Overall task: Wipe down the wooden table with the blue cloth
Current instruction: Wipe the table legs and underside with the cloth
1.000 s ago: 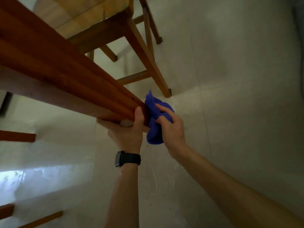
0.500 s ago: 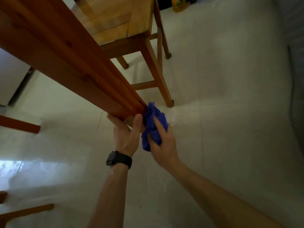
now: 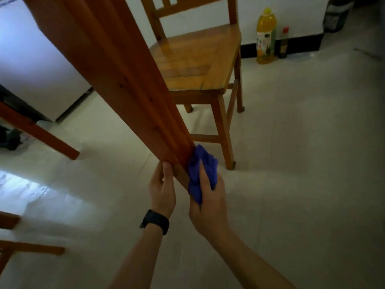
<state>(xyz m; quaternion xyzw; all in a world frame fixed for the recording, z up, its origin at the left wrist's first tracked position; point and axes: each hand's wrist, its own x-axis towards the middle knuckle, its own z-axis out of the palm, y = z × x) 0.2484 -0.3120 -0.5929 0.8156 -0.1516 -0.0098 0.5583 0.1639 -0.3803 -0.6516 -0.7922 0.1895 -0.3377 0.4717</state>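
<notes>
A grooved wooden table leg [image 3: 125, 86] slants from the upper left down to the middle of the view. My left hand [image 3: 162, 190], with a black watch on its wrist, grips the leg's lower end from the left side. My right hand [image 3: 208, 205] holds a bunched blue cloth [image 3: 201, 170] and presses it against the right side of that same lower end. The very bottom of the leg is hidden behind my hands and the cloth.
A wooden chair [image 3: 200, 59] stands just behind the leg. A yellow bottle [image 3: 266, 36] and a small dark bottle [image 3: 283, 43] stand by the far wall. Other wooden legs [image 3: 39, 132] show at the left above the pale tiled floor [image 3: 291, 163].
My view has tilted upward, bringing the chair seat and the bottles into sight. Both hands stay at the leg's lower end, the cloth shifting slightly along the wood.
</notes>
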